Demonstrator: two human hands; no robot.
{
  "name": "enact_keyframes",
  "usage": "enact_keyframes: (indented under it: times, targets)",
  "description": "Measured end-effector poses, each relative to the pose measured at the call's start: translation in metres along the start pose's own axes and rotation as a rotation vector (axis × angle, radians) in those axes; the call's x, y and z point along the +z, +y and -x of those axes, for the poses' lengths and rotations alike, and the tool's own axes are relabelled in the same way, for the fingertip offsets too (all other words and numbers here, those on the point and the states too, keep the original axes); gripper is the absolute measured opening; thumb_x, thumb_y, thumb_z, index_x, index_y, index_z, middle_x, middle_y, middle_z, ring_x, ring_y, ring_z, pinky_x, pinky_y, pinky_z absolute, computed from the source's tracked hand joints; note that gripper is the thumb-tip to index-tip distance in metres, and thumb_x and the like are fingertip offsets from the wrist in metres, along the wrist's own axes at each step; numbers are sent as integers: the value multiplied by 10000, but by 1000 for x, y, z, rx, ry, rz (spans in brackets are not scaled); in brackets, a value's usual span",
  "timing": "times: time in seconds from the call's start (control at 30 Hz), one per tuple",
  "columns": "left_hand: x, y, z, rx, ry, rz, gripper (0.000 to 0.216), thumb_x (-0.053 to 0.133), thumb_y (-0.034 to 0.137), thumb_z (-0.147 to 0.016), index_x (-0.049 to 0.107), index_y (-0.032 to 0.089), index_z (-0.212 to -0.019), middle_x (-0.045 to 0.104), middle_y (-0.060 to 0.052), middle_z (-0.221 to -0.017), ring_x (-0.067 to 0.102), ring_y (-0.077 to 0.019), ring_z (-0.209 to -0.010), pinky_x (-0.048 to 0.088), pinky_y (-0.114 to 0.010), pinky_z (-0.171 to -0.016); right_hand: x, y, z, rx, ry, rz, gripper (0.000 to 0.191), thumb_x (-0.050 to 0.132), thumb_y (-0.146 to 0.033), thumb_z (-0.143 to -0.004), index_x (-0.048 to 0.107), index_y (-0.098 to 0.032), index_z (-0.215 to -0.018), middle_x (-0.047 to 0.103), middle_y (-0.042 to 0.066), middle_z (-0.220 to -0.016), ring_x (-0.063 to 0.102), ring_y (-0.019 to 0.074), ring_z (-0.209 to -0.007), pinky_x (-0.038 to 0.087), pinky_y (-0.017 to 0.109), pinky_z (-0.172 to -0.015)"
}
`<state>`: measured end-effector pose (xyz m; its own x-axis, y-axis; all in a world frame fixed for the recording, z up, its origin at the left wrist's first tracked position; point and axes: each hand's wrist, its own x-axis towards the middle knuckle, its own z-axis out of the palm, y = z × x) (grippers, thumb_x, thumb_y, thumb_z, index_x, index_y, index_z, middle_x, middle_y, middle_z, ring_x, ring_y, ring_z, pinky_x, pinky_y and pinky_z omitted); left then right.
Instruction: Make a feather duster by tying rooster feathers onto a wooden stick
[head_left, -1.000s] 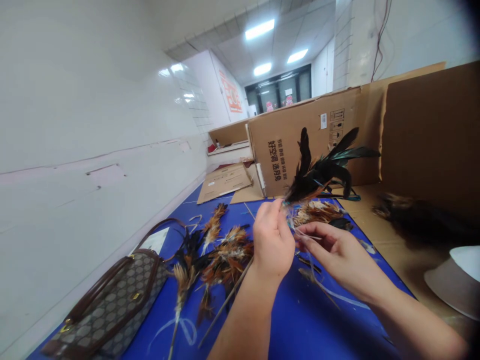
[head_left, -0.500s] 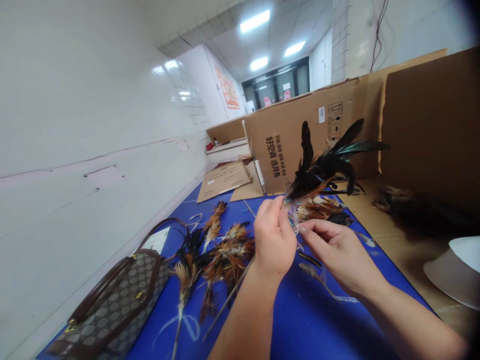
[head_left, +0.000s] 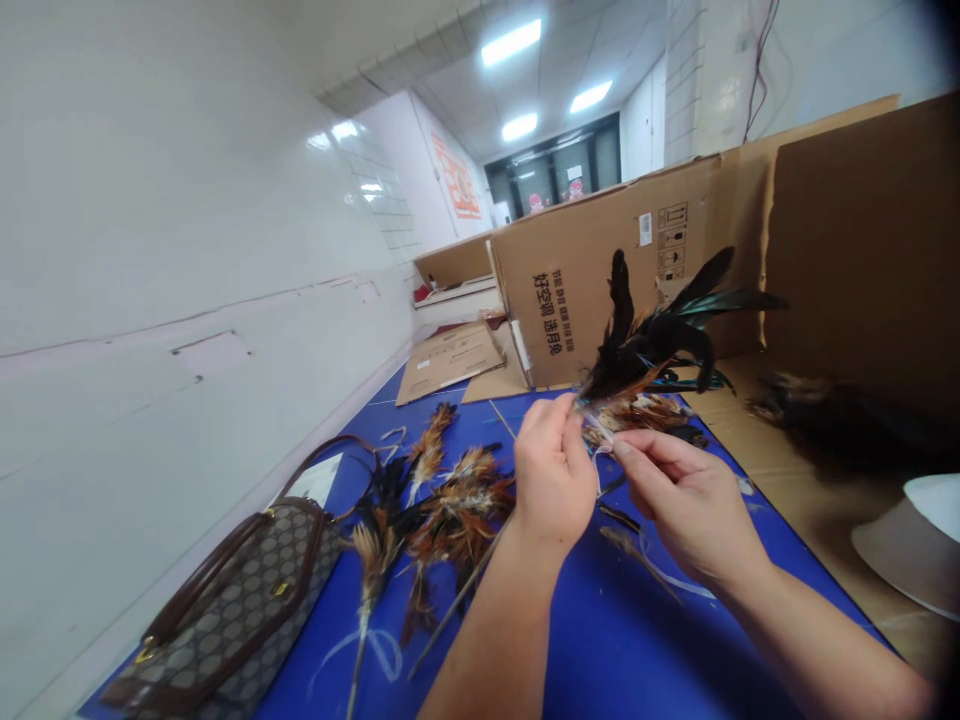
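My left hand (head_left: 555, 478) is closed around the base of a bundle of dark feathers (head_left: 651, 340), which fans out up and to the right. Between thumb and forefinger, my right hand (head_left: 690, 500) pinches a thin whitish strip (head_left: 601, 430) that runs to the bundle's base. A thin stick (head_left: 457, 602) slants down from behind my left wrist; whether it joins the bundle is hidden. Left of that wrist lie brown feather bunches (head_left: 465, 505) and a feather-topped stick (head_left: 366, 600) tied with a pale ribbon. Loose feathers (head_left: 637, 555) rest under my right hand.
A blue tabletop (head_left: 600, 650) carries the work. Cardboard panels (head_left: 607, 310) stand along its back and right. At the left is a patterned handbag (head_left: 247, 600) by the white wall. Dark feathers (head_left: 847, 420) and a white roll-like object (head_left: 911, 545) are on the right.
My right hand has moved slightly right, away from my left, and the whitish strip now shows stretched between them. The left hand keeps its grip on the feather bundle.
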<state>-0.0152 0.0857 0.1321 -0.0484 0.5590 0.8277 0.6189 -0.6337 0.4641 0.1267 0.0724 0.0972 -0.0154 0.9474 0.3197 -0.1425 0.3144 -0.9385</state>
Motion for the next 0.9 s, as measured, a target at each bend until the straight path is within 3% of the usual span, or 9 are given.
enact_keyframes:
  times: [0.17,0.3,0.4,0.53,0.6,0.7,0.8,0.9]
  targets:
    - [5,-1,4,17,-30,19,269,502,107,-963,685,138,-1157,700,-113,-1048,657,-209,-1006,539,-356,-939,-1,-1,-1,-37,20,62,348,717,-466,-895,787,-174,-1070,703,51,-805,587,151,-685,416,237,-511]
    - [6,-1,5,-6,-53,31,287,499,95,-951,682,147,-1166,692,-110,-1051,652,-211,-1002,543,-367,-935,0,-5,-2,-41,13,82,337,711,-464,-897,803,-193,-1075,759,70,-918,680,221,-870,552,313,-713]
    - [6,-2,4,-8,-50,30,276,486,110,-966,683,146,-1156,692,-109,-1039,650,-209,-997,542,-371,-932,0,-7,-4,-73,-16,126,301,708,-455,-902,808,-216,-1055,774,62,-950,705,239,-941,564,364,-865]
    - [9,-2,5,4,-55,19,277,471,122,-981,677,153,-1164,691,-105,-1026,647,-211,-992,540,-373,-920,-4,-14,-7,-147,-93,195,276,701,-454,-903,807,-222,-1007,773,78,-1049,705,253,-991,546,378,-932]
    - [9,-2,6,8,-63,18,275,475,126,-981,678,158,-1164,688,-103,-1018,645,-212,-992,537,-369,-917,-7,-18,-8,-141,-122,230,268,692,-449,-907,798,-217,-988,769,79,-1035,700,253,-981,542,365,-918]
    - [10,-3,6,19,-68,15,276,485,123,-975,675,149,-1173,684,-106,-1024,641,-212,-994,532,-363,-925,-10,-22,-7,-94,-76,256,242,660,-432,-920,760,-212,-932,750,56,-906,681,214,-829,542,304,-751]
    - [11,-4,6,22,-51,3,280,488,115,-969,676,139,-1176,684,-112,-1034,641,-212,-1001,529,-360,-935,-7,-25,-3,-89,-2,267,218,622,-398,-929,698,-208,-856,694,32,-779,605,168,-665,468,261,-576]
    - [12,-6,6,24,-31,-13,289,476,107,-969,680,134,-1172,684,-115,-1033,644,-214,-1001,534,-365,-930,1,-26,3,-111,3,272,202,616,-366,-912,647,-208,-791,615,6,-669,534,142,-578,410,246,-511]
